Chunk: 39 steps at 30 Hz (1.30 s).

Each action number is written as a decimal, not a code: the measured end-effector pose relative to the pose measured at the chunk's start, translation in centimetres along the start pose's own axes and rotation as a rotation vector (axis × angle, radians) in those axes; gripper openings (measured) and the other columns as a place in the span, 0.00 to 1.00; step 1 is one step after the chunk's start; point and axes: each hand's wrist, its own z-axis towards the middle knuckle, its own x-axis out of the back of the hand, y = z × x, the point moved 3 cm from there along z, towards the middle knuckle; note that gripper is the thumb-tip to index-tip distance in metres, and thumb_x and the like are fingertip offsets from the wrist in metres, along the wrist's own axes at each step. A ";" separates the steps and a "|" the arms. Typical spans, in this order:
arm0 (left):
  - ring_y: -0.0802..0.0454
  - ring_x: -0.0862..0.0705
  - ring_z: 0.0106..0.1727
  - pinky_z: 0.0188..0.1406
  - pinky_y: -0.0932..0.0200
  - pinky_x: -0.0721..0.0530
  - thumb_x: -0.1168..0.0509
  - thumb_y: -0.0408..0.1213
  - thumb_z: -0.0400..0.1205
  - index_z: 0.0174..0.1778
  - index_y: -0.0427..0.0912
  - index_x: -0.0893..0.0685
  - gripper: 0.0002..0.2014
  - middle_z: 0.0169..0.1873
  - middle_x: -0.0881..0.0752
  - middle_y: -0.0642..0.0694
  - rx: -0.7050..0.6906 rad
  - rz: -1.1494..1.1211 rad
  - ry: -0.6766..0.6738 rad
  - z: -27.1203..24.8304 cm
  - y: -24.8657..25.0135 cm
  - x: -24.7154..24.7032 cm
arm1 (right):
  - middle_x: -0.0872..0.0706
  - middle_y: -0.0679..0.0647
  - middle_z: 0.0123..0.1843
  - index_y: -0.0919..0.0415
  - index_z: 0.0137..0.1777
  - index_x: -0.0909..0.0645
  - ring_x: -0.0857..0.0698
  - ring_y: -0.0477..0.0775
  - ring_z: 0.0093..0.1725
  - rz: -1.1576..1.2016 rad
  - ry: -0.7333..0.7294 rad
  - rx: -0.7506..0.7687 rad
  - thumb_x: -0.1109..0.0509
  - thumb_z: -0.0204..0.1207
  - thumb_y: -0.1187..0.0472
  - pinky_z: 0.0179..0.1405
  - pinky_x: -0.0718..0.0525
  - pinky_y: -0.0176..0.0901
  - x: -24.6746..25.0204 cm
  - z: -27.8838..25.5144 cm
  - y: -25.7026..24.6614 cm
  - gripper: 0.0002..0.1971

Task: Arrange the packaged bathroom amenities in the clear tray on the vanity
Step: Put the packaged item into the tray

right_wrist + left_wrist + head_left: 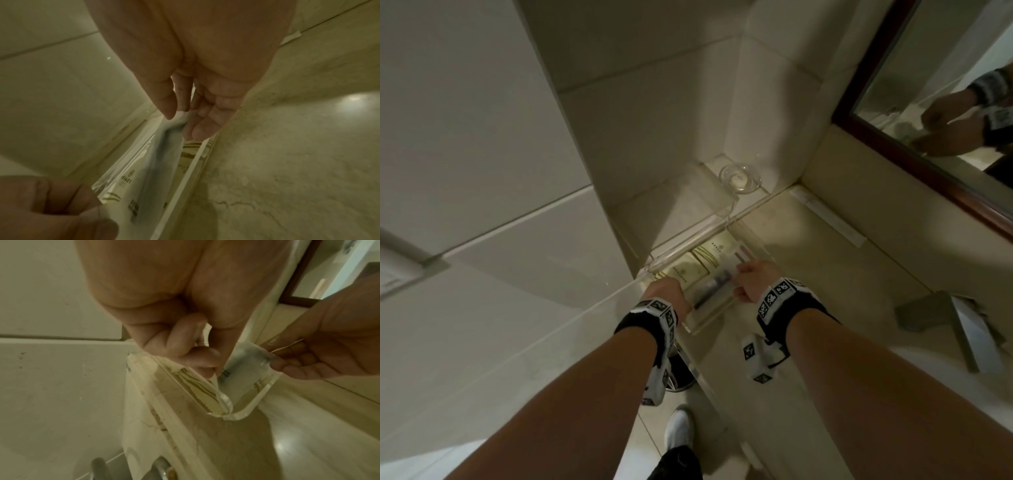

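A clear acrylic tray (709, 320) stands on the beige vanity against the wall. Inside lie cream packets with gold stripes (717, 253). Over them, along the tray's right side, lies a long translucent packet (714, 286) with a dark item inside. My left hand (679, 293) pinches its near end (232, 369) between thumb and fingertips. My right hand (746, 274) pinches the far end (179, 120), thumb on one side and fingers on the other. In the right wrist view the packet (148, 170) runs along the tray's wall (185, 177). The tray's rounded corner (246, 414) shows below my left hand (216, 369).
A round glass dish (739, 176) sits on a clear riser behind the tray, in the wall corner. A dark-framed mirror (914, 150) runs along the right. A chrome faucet (962, 325) stands at the right. The vanity's front edge and the floor lie below my wrists.
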 end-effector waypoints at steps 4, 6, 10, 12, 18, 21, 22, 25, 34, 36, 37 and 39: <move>0.43 0.15 0.58 0.46 0.58 0.22 0.32 0.44 0.80 0.57 0.41 0.16 0.13 0.56 0.14 0.42 -0.047 0.109 0.028 0.3 -0.4 -0.7 | 0.15 0.58 0.43 0.66 0.67 0.19 0.14 0.59 0.41 -0.058 0.019 0.056 0.32 0.79 0.69 0.52 0.11 0.57 0.3 -0.4 0.0 0.16; 0.44 0.14 0.55 0.43 0.58 0.22 0.32 0.43 0.80 0.54 0.42 0.16 0.11 0.55 0.13 0.43 -0.037 0.134 0.020 0.4 -0.7 -0.9 | 0.15 0.56 0.42 0.65 0.65 0.18 0.13 0.58 0.42 -0.099 0.018 0.062 0.32 0.78 0.68 0.54 0.10 0.59 0.4 -0.4 0.0 0.16; 0.42 0.14 0.56 0.45 0.57 0.20 0.30 0.42 0.78 0.62 0.41 0.21 0.18 0.57 0.13 0.41 -0.020 0.127 0.047 0.0 -0.9 -0.8 | 0.15 0.55 0.46 0.61 0.64 0.15 0.15 0.56 0.47 -0.287 0.051 0.125 0.33 0.78 0.63 0.60 0.13 0.60 0.4 -0.2 0.1 0.16; 0.41 0.13 0.58 0.46 0.56 0.19 0.29 0.40 0.77 0.71 0.39 0.28 0.27 0.58 0.13 0.40 -0.014 0.100 0.080 -0.4 -0.8 -0.6 | 0.16 0.53 0.47 0.58 0.65 0.14 0.17 0.55 0.47 -0.361 0.055 0.155 0.35 0.78 0.63 0.61 0.14 0.59 0.4 -0.7 -0.1 0.17; 0.41 0.13 0.54 0.45 0.53 0.17 0.34 0.38 0.77 0.72 0.46 0.30 0.26 0.57 0.13 0.42 -0.053 0.107 0.064 -1.2 -0.4 -0.6 | 0.13 0.51 0.55 0.46 0.64 0.13 0.11 0.59 0.56 -0.439 -0.017 0.145 0.42 0.84 0.64 0.61 0.13 0.52 0.0 -2.6 0.6 0.19; 0.40 0.14 0.54 0.49 0.51 0.16 0.38 0.39 0.78 0.58 0.47 0.23 0.12 0.56 0.14 0.42 -0.094 0.128 0.059 -1.4 -0.1 -0.5 | 0.13 0.52 0.67 0.43 0.66 0.15 0.11 0.59 0.57 -0.508 -0.034 0.159 0.42 0.83 0.64 0.62 0.13 0.54 -0.1 -2.4 1.1 0.21; 0.40 0.15 0.55 0.51 0.51 0.16 0.39 0.39 0.78 0.54 0.47 0.22 0.09 0.55 0.14 0.42 -0.104 0.138 0.058 -1.5 0.0 -0.6 | 0.14 0.51 0.68 0.42 0.66 0.15 0.11 0.58 0.57 -0.517 -0.036 0.160 0.42 0.83 0.65 0.62 0.13 0.54 -0.1 -2.2 1.3 0.22; 0.41 0.15 0.56 0.56 0.49 0.14 0.41 0.40 0.81 0.54 0.45 0.18 0.10 0.55 0.13 0.42 -0.117 0.193 0.060 -1.1 0.3 -1.0 | 0.13 0.51 0.66 0.42 0.66 0.15 0.11 0.57 0.57 -0.508 -0.038 0.143 0.42 0.83 0.66 0.62 0.13 0.53 0.1 -2.2 1.6 0.22; 0.41 0.14 0.55 0.50 0.54 0.17 0.40 0.44 0.83 0.54 0.39 0.14 0.14 0.53 0.13 0.40 -0.113 0.192 0.024 -1.1 1.7 0.2 | 0.13 0.52 0.53 0.42 0.54 0.13 0.09 0.57 0.47 -0.292 0.050 0.121 0.40 0.79 0.67 0.53 0.09 0.52 2.1 -3.0 2.0 0.20; 0.41 0.15 0.55 0.49 0.55 0.17 0.38 0.46 0.82 0.54 0.41 0.14 0.14 0.53 0.13 0.42 -0.117 0.134 0.060 -1.4 3.0 1.9 | 0.14 0.55 0.54 0.49 0.60 0.12 0.10 0.60 0.50 -0.265 0.068 0.132 0.39 0.79 0.68 0.54 0.09 0.53 3.7 -4.0 0.9 0.20; 0.42 0.15 0.53 0.48 0.55 0.16 0.37 0.44 0.81 0.51 0.42 0.14 0.11 0.52 0.13 0.42 -0.119 0.098 0.083 -1.5 3.9 2.8 | 0.14 0.55 0.56 0.49 0.63 0.13 0.10 0.62 0.53 -0.277 0.076 0.140 0.38 0.77 0.70 0.55 0.10 0.54 4.6 -4.4 0.2 0.21; 0.41 0.14 0.49 0.45 0.55 0.16 0.36 0.41 0.80 0.47 0.42 0.14 0.08 0.49 0.12 0.43 -0.129 -0.010 0.112 -1.8 6.1 4.4 | 0.13 0.55 0.60 0.49 0.62 0.12 0.11 0.62 0.55 -0.268 0.120 0.162 0.37 0.72 0.73 0.55 0.10 0.56 6.8 -5.6 -1.0 0.25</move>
